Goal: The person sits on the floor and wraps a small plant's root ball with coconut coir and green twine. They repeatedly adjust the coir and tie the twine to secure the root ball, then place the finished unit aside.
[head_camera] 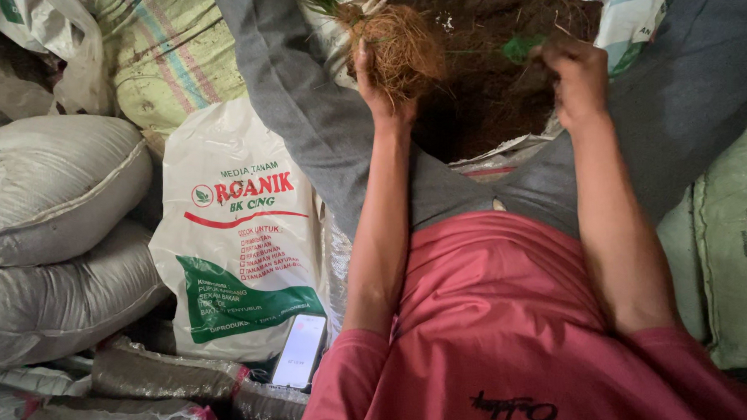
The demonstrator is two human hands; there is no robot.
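Brown root ball [401,47] hides left hand's [379,90] fingertips — plant top cut off.

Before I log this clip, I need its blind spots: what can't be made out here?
Head view only:
- Plant above the root clump in the left hand: cut off by the top edge.
- What the right hand grips: hidden by its curled fingers.
- Depth of the soil in the open sack: lost in shadow.
- Phone screen: too small.
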